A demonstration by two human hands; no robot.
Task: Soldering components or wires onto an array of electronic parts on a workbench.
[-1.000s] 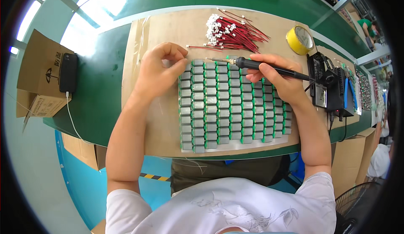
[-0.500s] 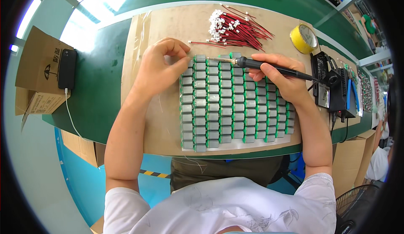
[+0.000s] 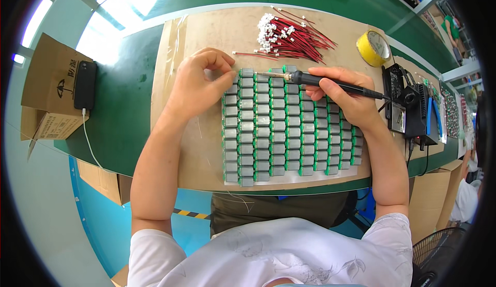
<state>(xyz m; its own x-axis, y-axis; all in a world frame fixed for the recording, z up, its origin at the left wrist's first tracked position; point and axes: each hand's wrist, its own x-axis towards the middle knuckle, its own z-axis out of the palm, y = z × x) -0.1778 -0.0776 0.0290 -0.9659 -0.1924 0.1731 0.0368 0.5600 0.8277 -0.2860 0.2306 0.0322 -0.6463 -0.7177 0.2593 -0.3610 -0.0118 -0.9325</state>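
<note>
At mid-frame, the right hand (image 3: 347,92) pinches a soldering iron (image 3: 302,77) above gray modules (image 3: 262,122), none visibly wired; the left hand (image 3: 199,88) presses fingertips together, contents unclear; red wires (image 3: 298,40) lie loose, upper centre.

This looks like an electronics assembly workshop from where I stand: a soldering iron (image 3: 310,78) and its station (image 3: 416,114) at a long green bench (image 3: 116,137), small grey-and-green modules (image 3: 293,122) in rows, heaped red leads (image 3: 297,40), hazard-striped floor tape (image 3: 191,214), another person (image 3: 451,31) farther off.
</note>
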